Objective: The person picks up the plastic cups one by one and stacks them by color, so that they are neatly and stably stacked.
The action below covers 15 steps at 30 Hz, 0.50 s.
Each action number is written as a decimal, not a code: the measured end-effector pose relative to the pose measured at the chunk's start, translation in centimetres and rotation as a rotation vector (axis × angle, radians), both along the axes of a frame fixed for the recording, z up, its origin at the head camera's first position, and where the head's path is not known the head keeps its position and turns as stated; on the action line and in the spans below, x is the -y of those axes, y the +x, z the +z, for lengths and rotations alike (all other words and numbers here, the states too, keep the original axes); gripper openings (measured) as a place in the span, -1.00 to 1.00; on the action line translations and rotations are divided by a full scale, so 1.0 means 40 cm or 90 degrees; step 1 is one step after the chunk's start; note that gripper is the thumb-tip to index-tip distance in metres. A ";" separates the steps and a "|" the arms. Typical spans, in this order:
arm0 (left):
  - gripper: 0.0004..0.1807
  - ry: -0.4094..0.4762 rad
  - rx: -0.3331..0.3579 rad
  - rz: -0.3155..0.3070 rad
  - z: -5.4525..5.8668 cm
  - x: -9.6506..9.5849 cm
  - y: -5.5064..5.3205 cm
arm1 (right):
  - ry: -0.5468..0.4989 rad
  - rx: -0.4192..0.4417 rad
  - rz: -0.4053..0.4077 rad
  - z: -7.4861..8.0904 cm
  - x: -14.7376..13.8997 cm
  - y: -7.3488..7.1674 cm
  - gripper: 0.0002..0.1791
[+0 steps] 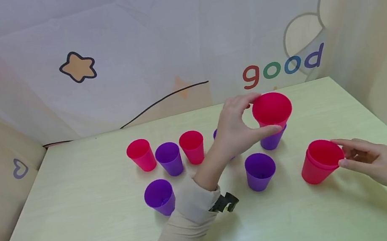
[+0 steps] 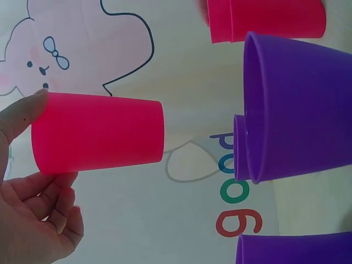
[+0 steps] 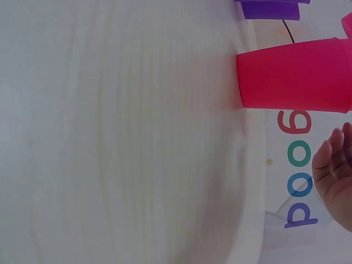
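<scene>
My left hand [image 1: 236, 126] grips a pinkish-red plastic cup [image 1: 271, 109] near its rim, thumb on one side and fingers on the other. In the left wrist view that cup [image 2: 99, 132] hangs clear of the table. Behind and below it a purple cup [image 1: 273, 141] is partly hidden. At the right, my right hand [image 1: 373, 163] holds the rim of two nested red cups [image 1: 317, 163] standing on the table, with thumb and forefinger. A purple cup [image 1: 260, 173] stands upright between the two arms.
Left of my forearm stand two red cups [image 1: 142, 157] and two purple cups [image 1: 169, 160], mouths up. Another purple cup [image 1: 215, 134] is mostly hidden by my left hand. The pale table [image 1: 80, 224] meets a printed curtain [image 1: 151, 51] at the back.
</scene>
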<state>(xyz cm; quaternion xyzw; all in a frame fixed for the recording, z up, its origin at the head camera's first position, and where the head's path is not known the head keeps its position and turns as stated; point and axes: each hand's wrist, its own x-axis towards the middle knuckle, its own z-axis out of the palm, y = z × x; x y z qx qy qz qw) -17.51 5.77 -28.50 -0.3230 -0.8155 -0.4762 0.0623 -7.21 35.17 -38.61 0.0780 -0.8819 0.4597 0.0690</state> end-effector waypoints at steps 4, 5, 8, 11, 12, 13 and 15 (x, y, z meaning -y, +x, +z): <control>-0.25 -0.003 0.006 -0.010 0.003 -0.004 0.008 | 0.007 0.001 -0.002 0.001 0.001 0.001 -0.51; -0.25 -0.001 0.005 -0.012 0.003 -0.006 0.009 | 0.008 0.001 -0.001 0.001 0.002 0.001 -0.51; -0.25 0.002 0.003 -0.026 0.001 -0.013 0.012 | 0.005 0.001 -0.001 0.001 0.001 0.002 -0.51; -0.26 -0.003 -0.001 -0.045 -0.002 -0.023 0.017 | -0.006 0.000 0.000 -0.002 -0.002 0.001 -0.50; -0.26 -0.007 -0.003 -0.052 -0.003 -0.027 0.019 | -0.009 0.000 0.001 -0.003 -0.003 0.000 -0.50; -0.26 -0.011 -0.006 -0.057 -0.003 -0.030 0.021 | -0.011 -0.002 0.003 -0.004 -0.004 -0.001 -0.50; -0.27 -0.011 -0.011 -0.068 -0.003 -0.038 0.025 | -0.015 -0.004 0.006 -0.006 -0.005 -0.002 -0.50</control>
